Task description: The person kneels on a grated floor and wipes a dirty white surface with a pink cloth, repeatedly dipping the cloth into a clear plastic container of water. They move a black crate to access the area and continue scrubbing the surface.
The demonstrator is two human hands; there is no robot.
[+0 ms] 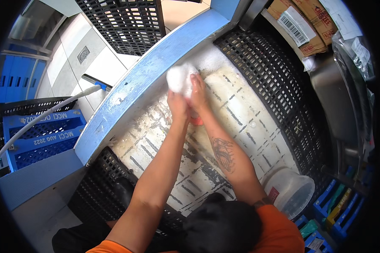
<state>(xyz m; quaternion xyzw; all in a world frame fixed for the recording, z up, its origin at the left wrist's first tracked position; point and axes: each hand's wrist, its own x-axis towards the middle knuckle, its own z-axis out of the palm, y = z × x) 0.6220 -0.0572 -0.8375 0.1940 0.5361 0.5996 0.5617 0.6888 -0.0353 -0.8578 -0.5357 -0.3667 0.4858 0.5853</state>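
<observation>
Both my hands are together over the wet floor of a walled wash area. My left hand [178, 106] and my right hand [199, 91] hold a mass of white foam [180, 80] between them. Whether the foam covers a cloth or sponge cannot be made out. Just below the wrists a small red-orange thing [196, 121] shows, partly hidden by my forearms. Beneath lies a worn, off-white floor [229, 101] with dark, broken grid lines and soapy water. More suds [213, 58] gather in the far corner, beyond the right hand.
A blue ledge [155, 60] curves along the left. Black perforated panels stand at the right [272, 79] and lower left [98, 186]. A clear plastic tub [293, 193] sits by my right elbow. Blue crates [47, 129], a long-handled squeegee [96, 88] and cardboard boxes [300, 25] lie outside.
</observation>
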